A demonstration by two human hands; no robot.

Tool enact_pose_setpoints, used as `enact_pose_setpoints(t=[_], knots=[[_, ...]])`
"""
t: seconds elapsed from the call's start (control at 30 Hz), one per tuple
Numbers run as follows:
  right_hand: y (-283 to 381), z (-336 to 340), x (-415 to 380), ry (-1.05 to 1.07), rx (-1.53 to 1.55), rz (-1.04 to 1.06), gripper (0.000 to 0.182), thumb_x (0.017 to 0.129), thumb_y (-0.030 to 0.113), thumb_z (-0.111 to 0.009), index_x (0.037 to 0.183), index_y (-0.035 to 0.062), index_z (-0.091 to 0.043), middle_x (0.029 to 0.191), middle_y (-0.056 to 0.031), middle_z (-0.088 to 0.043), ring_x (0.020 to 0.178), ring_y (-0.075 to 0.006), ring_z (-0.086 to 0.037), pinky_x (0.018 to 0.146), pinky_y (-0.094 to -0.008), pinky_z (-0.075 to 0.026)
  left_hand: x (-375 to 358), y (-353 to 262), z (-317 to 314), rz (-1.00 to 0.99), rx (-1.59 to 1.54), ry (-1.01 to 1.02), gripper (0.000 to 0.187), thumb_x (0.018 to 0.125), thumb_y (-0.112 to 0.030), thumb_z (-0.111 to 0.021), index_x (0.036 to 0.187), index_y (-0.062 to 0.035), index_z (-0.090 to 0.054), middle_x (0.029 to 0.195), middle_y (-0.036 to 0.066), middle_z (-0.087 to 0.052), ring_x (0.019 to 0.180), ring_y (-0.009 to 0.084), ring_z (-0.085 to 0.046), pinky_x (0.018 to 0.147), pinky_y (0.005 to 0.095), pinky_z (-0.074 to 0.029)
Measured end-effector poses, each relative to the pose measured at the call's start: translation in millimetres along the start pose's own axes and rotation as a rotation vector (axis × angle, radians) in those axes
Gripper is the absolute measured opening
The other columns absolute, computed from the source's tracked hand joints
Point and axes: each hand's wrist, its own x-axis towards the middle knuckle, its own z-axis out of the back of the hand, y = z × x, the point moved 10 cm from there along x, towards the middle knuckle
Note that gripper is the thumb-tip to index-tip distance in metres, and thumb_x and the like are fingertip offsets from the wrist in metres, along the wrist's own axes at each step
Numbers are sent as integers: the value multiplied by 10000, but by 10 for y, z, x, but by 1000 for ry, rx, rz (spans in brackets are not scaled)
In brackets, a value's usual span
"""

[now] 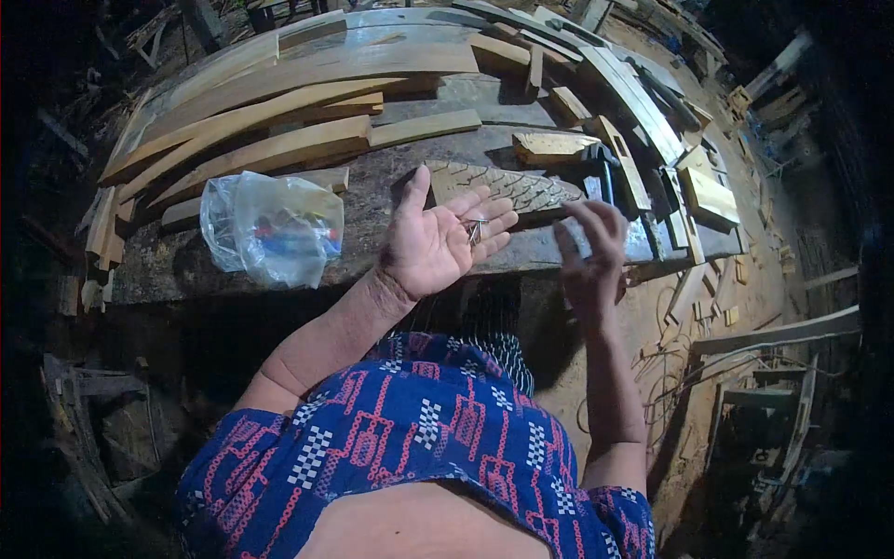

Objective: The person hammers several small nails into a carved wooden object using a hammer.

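My left hand (445, 235) is palm up over the table's front edge, fingers spread, with a few small nails (474, 229) lying loose on the fingers. Just beyond it lies a flat wooden piece (507, 189) whose top is covered with many nails or nail-like marks, too small to tell. My right hand (593, 244) is raised at that piece's right end, fingers curved and blurred; whether it holds anything is hidden. Behind the right hand, a dark tool that looks like a hammer (606, 175) rests beside a wooden block (553, 147).
A clear plastic bag (273, 228) with colourful contents sits at the table's left front. Long boards (317, 67) and curved wooden strips (265, 151) cover the back left. More planks (633, 104) and offcuts (710, 196) lie on the right. Cables and wood scraps are on the floor.
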Motion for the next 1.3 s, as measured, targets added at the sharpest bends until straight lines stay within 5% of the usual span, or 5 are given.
enact_pose_setpoints(t=[0.4, 0.83, 0.93, 1.0, 1.3], knots=[[810, -393, -257, 282, -70, 334, 227, 667, 175, -700, 891, 198, -669, 1004, -46, -532, 1064, -297, -474, 906, -452, -353, -40, 308, -150, 211, -198, 254, 960, 842, -692, -379, 1421, 27, -114, 1361, 275, -351, 1169, 376, -487, 978, 445, -425], [879, -341, -330, 245, -14, 501, 190, 647, 159, -672, 835, 154, -650, 950, -36, -559, 1044, -267, -495, 874, -439, -362, -78, 492, -84, 189, 37, 13, 910, 866, -706, -248, 1392, 36, -250, 1166, 164, -545, 1014, 232, -576, 890, 344, -485], [872, -328, -309, 216, 65, 422, 138, 671, 151, -677, 796, 117, -630, 948, -44, -566, 1008, -284, -509, 869, -430, -363, -121, 592, -239, 311, -85, 341, 836, 899, -660, -226, 1358, 32, -322, 1138, 139, -557, 982, 224, -583, 887, 345, -485], [742, -367, -277, 229, 105, 268, 102, 704, 130, -677, 787, 102, -625, 935, -51, -577, 969, -295, -517, 856, -427, -368, -107, 595, 110, 214, 91, -103, 753, 934, -600, -205, 1327, 18, -380, 1142, 114, -564, 957, 209, -589, 874, 344, -491], [427, -434, -250, 214, 200, 46, 164, 690, 59, -683, 850, 81, -655, 959, -83, -576, 969, -292, -494, 832, -388, -405, -118, 520, 170, 168, 181, -87, 661, 964, -524, -221, 1317, -1, -416, 1164, 97, -574, 1023, 198, -563, 958, 379, -422]])
